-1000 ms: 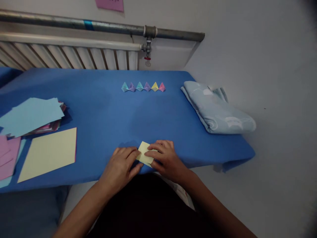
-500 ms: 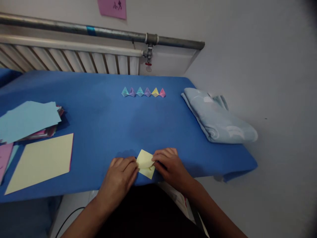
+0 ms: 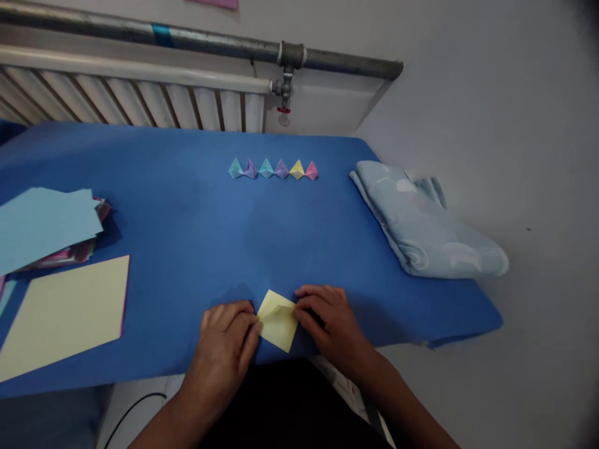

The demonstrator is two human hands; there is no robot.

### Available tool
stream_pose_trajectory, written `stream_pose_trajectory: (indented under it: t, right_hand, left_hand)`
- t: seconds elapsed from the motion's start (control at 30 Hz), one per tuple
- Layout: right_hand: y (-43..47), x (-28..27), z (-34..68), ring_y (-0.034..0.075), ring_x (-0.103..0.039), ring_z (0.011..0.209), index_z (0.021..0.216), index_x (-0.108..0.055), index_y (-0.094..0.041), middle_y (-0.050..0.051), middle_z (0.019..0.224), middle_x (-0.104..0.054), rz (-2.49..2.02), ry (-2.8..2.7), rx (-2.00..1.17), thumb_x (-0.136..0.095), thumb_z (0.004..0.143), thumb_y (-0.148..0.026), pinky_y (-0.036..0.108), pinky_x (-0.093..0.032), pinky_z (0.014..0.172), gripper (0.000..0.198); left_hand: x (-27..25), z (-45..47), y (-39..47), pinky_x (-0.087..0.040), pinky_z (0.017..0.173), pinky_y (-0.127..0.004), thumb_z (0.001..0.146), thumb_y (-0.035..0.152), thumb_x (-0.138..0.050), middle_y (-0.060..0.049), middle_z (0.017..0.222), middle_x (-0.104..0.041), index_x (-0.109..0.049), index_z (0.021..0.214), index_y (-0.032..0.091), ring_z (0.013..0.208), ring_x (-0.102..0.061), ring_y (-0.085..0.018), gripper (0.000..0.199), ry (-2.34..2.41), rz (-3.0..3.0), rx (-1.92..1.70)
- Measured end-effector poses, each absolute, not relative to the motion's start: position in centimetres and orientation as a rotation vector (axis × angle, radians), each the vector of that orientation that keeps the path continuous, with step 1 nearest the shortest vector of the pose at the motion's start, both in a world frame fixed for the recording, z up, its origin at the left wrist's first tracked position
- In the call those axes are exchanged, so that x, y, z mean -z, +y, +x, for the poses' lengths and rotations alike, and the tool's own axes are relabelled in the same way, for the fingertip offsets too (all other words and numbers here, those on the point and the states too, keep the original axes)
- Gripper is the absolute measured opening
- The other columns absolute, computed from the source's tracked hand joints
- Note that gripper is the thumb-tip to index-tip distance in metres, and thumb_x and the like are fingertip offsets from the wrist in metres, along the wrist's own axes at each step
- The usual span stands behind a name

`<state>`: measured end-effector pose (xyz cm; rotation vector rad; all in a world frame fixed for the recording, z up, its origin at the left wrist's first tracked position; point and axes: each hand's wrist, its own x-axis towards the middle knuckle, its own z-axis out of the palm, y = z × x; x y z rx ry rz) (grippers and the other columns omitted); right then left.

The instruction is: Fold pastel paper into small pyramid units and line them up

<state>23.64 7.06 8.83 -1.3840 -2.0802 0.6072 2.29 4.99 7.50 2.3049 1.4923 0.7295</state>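
Observation:
A small square of yellow paper (image 3: pixel 278 325) lies near the front edge of the blue-covered table, turned so that its corners point away, toward me and to the sides. Across its middle runs a raised crease. My left hand (image 3: pixel 228 337) pinches the left corner between thumb and fingers. At the opposite corner, my right hand (image 3: pixel 327 315) grips the paper between thumb and forefinger, its other fingers curled above. Farther back stands a row of several small folded paper shapes (image 3: pixel 266 168) in teal, purple, yellow and pink.
On the left lie a stack of papers topped with light blue sheets (image 3: pixel 47 218) and a larger yellow sheet pad (image 3: pixel 70 315). A folded light blue cloth (image 3: pixel 425 224) rests at the right by the wall. Behind the table are a radiator (image 3: pixel 154 103) and a metal pipe (image 3: pixel 210 47).
The yellow square's raised fold has opened out flatter, showing more of its near half. Both hands keep hold of its side corners. The camera view has tipped slightly downward.

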Motion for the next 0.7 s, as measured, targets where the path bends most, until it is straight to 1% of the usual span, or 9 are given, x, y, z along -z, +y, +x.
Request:
stream_pose_trajectory:
  t: [0.2,0.4,0.7]
  right_hand:
    - [7.27,-8.80,23.23,0.022,-0.058,0.099,0.078,-0.062,-0.022,0.006,0.103,-0.066,-1.469,-2.022,-0.614,-0.055,0.084,-0.021,0.041,-0.036,0.087,0.009]
    - [7.40,-9.05,22.93,0.023,-0.056,0.102,0.075,-0.061,-0.022,0.005,0.106,-0.065,-1.546,-2.008,-0.615,-0.058,0.083,-0.020,0.041,-0.035,0.087,0.009]
    - [7.63,-8.69,22.87,0.024,-0.054,0.104,0.073,-0.058,-0.021,0.005,0.109,-0.063,-1.601,-2.012,-0.586,-0.060,0.082,-0.018,0.041,-0.034,0.085,0.009]
  left_hand:
    - [-7.84,2.92,5.05,-0.037,0.075,-0.038,0.091,0.023,-0.045,-0.004,0.093,-0.063,-0.059,0.084,0.019,0.086,-0.056,-0.021,0.017,1.575,2.239,-0.695]
    - [-8.22,3.21,5.19,-0.036,0.078,-0.040,0.091,0.024,-0.045,-0.005,0.093,-0.063,-0.058,0.080,0.019,0.087,-0.056,-0.022,0.018,1.636,2.222,-0.639]
    - [-7.72,2.95,5.90,-0.035,0.070,-0.039,0.088,0.024,-0.047,-0.004,0.087,-0.063,-0.059,0.077,0.020,0.077,-0.056,-0.021,0.017,1.656,2.293,-0.533]
